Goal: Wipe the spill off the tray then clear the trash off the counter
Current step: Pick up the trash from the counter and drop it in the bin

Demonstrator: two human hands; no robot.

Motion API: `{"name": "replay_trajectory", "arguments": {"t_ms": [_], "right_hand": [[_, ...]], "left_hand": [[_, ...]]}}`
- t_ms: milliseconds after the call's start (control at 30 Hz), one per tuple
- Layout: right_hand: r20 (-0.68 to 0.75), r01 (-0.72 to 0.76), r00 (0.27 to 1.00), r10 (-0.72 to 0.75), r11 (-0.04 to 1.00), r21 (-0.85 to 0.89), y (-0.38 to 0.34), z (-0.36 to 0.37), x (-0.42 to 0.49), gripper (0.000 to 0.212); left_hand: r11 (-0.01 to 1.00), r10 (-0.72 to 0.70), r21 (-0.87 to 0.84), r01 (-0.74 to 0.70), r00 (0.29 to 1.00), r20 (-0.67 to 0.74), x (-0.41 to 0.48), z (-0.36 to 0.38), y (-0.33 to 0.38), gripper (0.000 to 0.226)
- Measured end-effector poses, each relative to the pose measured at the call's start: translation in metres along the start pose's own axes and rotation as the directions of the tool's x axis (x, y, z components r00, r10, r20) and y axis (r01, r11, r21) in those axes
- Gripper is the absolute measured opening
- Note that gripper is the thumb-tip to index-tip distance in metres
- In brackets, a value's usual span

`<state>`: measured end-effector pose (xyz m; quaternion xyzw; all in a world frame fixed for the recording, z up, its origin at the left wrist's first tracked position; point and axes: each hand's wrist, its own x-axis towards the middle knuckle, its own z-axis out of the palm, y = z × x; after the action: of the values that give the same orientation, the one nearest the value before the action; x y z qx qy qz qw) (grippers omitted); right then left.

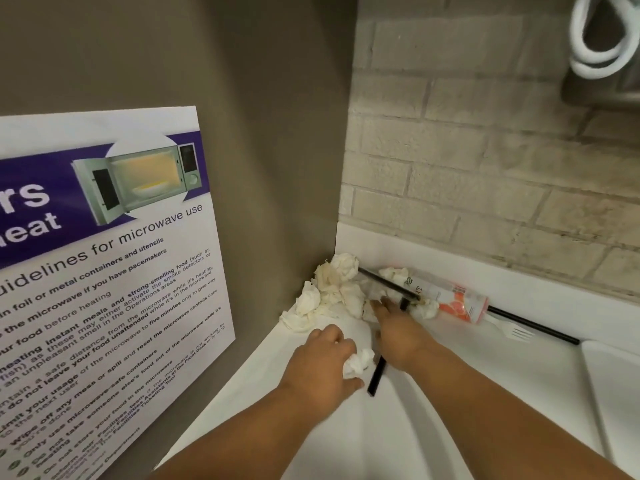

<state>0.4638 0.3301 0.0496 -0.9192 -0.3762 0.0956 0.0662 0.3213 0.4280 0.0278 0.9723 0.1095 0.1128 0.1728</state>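
Left hand [323, 367] closed around crumpled tissue [358, 366]; right hand [398, 336] beside it, grips black straw [377, 375]; tissue pile [332, 289] just beyond fingers.

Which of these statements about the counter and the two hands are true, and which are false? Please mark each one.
1. The left hand holds a crumpled white tissue. True.
2. The right hand is resting flat on the sink. False: it reaches into the trash in the counter corner and holds a black straw.
3. A white plastic fork lies on the counter, right of the orange-labelled plastic cup. True.
4. The plastic cup stands upright. False: it lies on its side.
5. A pile of crumpled napkins sits in the corner by the wall. True.
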Motion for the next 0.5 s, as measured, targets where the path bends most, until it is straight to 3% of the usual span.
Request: {"name": "replay_trajectory", "arguments": {"t_ms": [100, 200, 267, 333, 500], "right_hand": [[-0.023, -0.062, 0.998, 0.061, 0.995, -0.074, 0.006, 0.008, 0.004, 0.07], [-0.074, -0.133, 0.99, 0.123, 0.978, -0.16, 0.009, 0.007, 0.005, 0.055], [-0.073, -0.134, 0.99, 0.119, 0.961, -0.243, 0.008, 0.003, 0.004, 0.043], [-0.103, -0.103, 0.992, 0.077, 0.957, -0.271, 0.006, 0.0, 0.003, 0.039], [-0.259, 0.088, 0.964, -0.06, 0.991, 0.1, 0.002, -0.003, 0.01, 0.036]], "left_hand": [[0.994, 0.078, 0.072, -0.08, 0.996, 0.037, 0.004, 0.003, -0.003, 0.037], [0.995, 0.096, 0.034, -0.096, 0.995, -0.01, 0.008, 0.006, -0.001, 0.036], [0.993, 0.113, 0.043, -0.113, 0.994, 0.016, 0.01, 0.009, 0.0, 0.048], [0.984, 0.142, 0.11, -0.143, 0.99, 0.016, 0.012, 0.011, 0.002, 0.043], [0.996, 0.003, -0.082, -0.019, 0.982, -0.189, 0.028, 0.005, -0.018, 0.03]]}}
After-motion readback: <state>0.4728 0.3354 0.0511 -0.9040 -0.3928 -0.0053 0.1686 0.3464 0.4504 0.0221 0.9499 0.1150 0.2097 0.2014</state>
